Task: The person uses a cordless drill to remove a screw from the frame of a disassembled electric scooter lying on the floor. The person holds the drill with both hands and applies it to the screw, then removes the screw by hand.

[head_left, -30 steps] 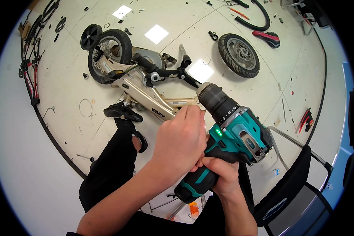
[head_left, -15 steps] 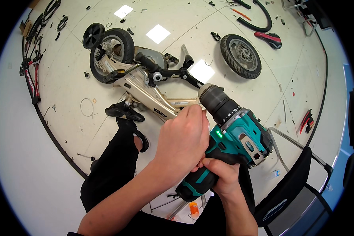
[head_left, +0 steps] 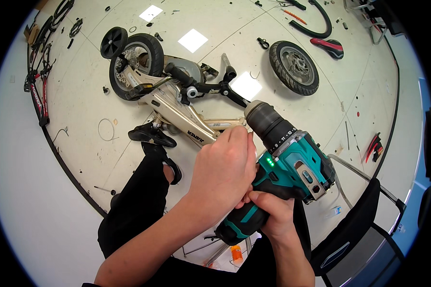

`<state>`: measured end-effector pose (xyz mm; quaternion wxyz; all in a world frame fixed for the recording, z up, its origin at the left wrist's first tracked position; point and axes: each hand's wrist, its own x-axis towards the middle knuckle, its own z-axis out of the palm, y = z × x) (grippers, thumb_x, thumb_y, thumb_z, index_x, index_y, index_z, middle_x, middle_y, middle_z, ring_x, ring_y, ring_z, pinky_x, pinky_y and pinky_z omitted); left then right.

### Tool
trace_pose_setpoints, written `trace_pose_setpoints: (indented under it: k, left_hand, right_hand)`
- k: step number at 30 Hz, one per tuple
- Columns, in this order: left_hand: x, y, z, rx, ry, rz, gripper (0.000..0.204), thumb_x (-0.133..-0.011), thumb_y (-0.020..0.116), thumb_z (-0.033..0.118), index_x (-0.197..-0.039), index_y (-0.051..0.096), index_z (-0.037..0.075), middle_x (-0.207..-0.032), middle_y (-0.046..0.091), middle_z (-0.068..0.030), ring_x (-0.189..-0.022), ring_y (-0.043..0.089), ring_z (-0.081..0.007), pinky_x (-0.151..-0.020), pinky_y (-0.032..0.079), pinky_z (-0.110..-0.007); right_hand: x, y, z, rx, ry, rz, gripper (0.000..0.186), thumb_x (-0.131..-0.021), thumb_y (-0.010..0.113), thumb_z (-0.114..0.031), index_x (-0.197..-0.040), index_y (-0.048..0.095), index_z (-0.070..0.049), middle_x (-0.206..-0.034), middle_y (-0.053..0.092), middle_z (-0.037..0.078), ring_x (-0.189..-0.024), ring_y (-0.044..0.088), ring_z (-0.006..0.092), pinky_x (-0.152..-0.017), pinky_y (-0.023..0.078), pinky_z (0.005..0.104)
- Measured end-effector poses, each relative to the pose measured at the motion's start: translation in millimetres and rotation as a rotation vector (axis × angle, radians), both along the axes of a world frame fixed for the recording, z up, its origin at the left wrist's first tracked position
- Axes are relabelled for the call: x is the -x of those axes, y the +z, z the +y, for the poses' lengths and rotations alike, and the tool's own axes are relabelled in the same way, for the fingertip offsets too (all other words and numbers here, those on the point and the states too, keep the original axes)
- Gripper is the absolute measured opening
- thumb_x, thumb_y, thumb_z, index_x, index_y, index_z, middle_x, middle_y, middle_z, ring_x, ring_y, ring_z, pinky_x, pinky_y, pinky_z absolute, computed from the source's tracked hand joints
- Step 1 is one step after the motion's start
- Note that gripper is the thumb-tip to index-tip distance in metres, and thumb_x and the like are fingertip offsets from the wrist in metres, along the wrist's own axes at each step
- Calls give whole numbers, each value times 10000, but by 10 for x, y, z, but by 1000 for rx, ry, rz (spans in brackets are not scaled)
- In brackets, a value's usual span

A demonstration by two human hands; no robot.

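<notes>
- One red-and-black bicycle frame (head_left: 37, 98) lies along the far left of the pale tiled floor (head_left: 84, 115), with a brown box (head_left: 32, 35) beyond it.
- To its right, a thin wire loop (head_left: 99, 129) rests flat.
- Next comes a small black wheel (head_left: 114, 43), overlapping the edge of a larger tyred wheel (head_left: 155, 57) on a gold frame (head_left: 172, 112).
- The gold frame lies on its side, its black handlebar (head_left: 208, 89) reaching rightward; a black shoe (head_left: 151, 135) on the person's foot is close below it.
- The left hand (head_left: 222, 165) is a closed fist, back uppermost, in front of the drill's grip; whether the fingers pinch anything is hidden.
- Below, an orange container (head_left: 236, 254) shows between the forearms.
- The right hand (head_left: 272, 210) is wrapped firmly around the grip of a teal-and-black drill (head_left: 292, 160), thumb across the near side.
- The drill is held up off the floor, its chuck (head_left: 261, 115) pointing up and left, with green lights (head_left: 270, 161) lit on its side.
- Beyond the drill, a loose tyred wheel (head_left: 294, 68) lies flat.
- Farther right are a curved black strip (head_left: 325, 24) and a red-and-black saddle (head_left: 328, 48).
- Nearest the right edge, red-and-black pieces (head_left: 373, 147) lie beyond a black-and-grey chair (head_left: 354, 239).
</notes>
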<state>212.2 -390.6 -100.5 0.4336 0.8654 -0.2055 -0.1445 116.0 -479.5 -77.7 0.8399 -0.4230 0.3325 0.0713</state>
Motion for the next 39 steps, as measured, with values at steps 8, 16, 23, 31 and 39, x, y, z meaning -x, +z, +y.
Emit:
trace_pose_setpoints:
  k: [8, 16, 23, 31, 39]
  left_hand:
    - [6, 17, 0, 13, -9, 53, 175, -900, 536, 96, -767, 483, -5, -684, 559, -158, -552, 584, -363, -502, 483, -423]
    - [10, 27, 3, 11, 0, 21, 150, -903, 544, 88, -796, 503, -9, -688, 556, -159, -557, 579, -352, -513, 472, -407]
    - [2, 2, 42, -18, -60, -143, 129, -826, 598, 59, -832, 484, -2, -721, 531, -131, -566, 591, -321, -497, 487, -376]
    - [9, -20, 53, -40, -83, -270, 53, -865, 584, 21, -900, 548, 6, -758, 523, -123, -606, 570, -313, -518, 464, -370]
    - [-15, -35, 71, -71, -134, -303, 63, -862, 584, 19, -915, 557, -2, -761, 518, -121, -605, 575, -306, -516, 470, -362]
  right_hand:
    - [-6, 3, -14, -10, -10, 8, 311, -703, 532, -48, -993, 528, 65, -740, 585, 106, -668, 624, 219, -673, 516, 331]
    - [-3, 5, -14, -18, -8, -8, 319, -707, 532, -29, -1012, 521, 63, -742, 581, 103, -664, 618, 219, -681, 518, 334]
    - [40, -19, -39, -73, -22, -34, 260, -772, 485, 25, -1027, 501, 72, -791, 594, 119, -733, 612, 222, -738, 499, 353]
    - [92, -66, -67, -85, -31, -35, 353, -774, 502, 18, -1122, 470, 64, -776, 602, 109, -735, 635, 243, -758, 501, 387]
    - [89, -49, -65, -71, 6, -43, 342, -791, 497, 8, -1126, 462, 68, -779, 613, 111, -738, 637, 235, -836, 478, 401]
